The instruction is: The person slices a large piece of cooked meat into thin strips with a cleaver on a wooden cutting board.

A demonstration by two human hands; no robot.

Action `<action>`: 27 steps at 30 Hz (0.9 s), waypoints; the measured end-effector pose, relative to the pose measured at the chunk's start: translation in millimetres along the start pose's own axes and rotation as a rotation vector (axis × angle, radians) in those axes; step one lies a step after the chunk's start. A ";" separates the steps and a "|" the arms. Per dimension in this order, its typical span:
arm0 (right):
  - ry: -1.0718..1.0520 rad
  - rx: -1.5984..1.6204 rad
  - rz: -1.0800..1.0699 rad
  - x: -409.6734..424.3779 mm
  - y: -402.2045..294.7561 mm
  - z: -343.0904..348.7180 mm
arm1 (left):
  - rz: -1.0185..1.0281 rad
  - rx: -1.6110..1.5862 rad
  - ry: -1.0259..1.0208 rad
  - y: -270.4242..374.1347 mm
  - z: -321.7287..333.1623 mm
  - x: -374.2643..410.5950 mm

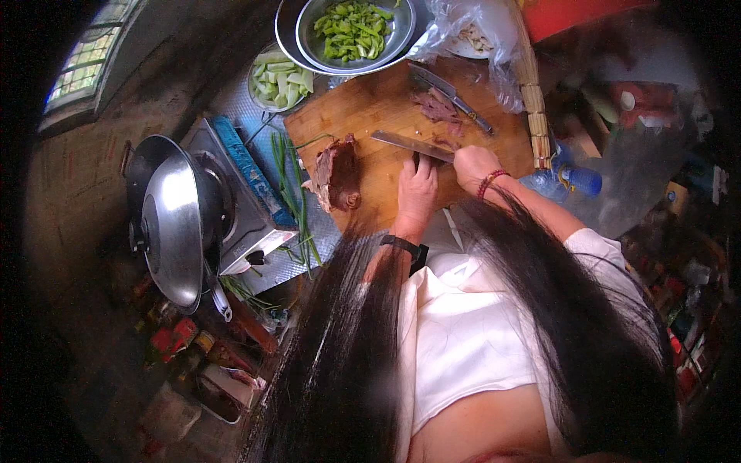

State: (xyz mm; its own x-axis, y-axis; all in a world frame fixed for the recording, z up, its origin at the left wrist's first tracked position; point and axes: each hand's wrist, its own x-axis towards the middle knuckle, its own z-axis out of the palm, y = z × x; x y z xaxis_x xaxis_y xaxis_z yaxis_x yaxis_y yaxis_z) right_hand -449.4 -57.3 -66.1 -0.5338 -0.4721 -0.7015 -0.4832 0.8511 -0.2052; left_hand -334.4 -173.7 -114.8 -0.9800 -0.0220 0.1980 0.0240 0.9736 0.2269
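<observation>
My right hand [476,166] grips the handle of a kitchen knife [408,143], its blade pointing left over the wooden cutting board [376,110]. Just under the blade, the curled fingers of my left hand [418,184] rest on the board. Whether they pin a small piece there is hidden. A large chunk of dark cooked meat [337,173] lies on the board's left side, apart from both hands. Beyond the blade is a small heap of sliced meat [437,109]. A second knife [451,97] lies beside those slices, its handle towards the right.
At the back stand a metal bowl of chopped green vegetable [354,32] and a bowl of pale green pieces [281,84]. Scallions [295,197] lie left of the board, near a gas stove [249,231] with a lidded wok [173,226]. A plastic bag [503,52] touches the back right.
</observation>
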 end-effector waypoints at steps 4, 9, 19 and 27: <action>0.155 0.081 0.012 -2.7 4.4 -9.5 | 0.005 0.045 -0.077 -0.6 -3.6 -1.0; 0.041 -0.015 -0.059 -39.9 4.8 -25.2 | 0.077 -0.043 0.027 -7.4 3.7 -1.4; -0.077 -0.080 0.014 -57.4 36.8 -12.6 | 0.000 -0.031 -0.051 -3.3 0.4 -4.0; 0.060 -0.022 -0.098 -0.1 -10.8 -9.0 | 0.002 -0.037 0.009 -4.2 2.3 2.6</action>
State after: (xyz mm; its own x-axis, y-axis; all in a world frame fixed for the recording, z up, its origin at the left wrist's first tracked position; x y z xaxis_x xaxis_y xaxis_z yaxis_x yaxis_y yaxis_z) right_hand -450.4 -68.5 -57.6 -0.5234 -0.5660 -0.6369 -0.5497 0.7955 -0.2551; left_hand -337.5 -177.4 -117.4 -0.9781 -0.0223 0.2070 0.0334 0.9646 0.2616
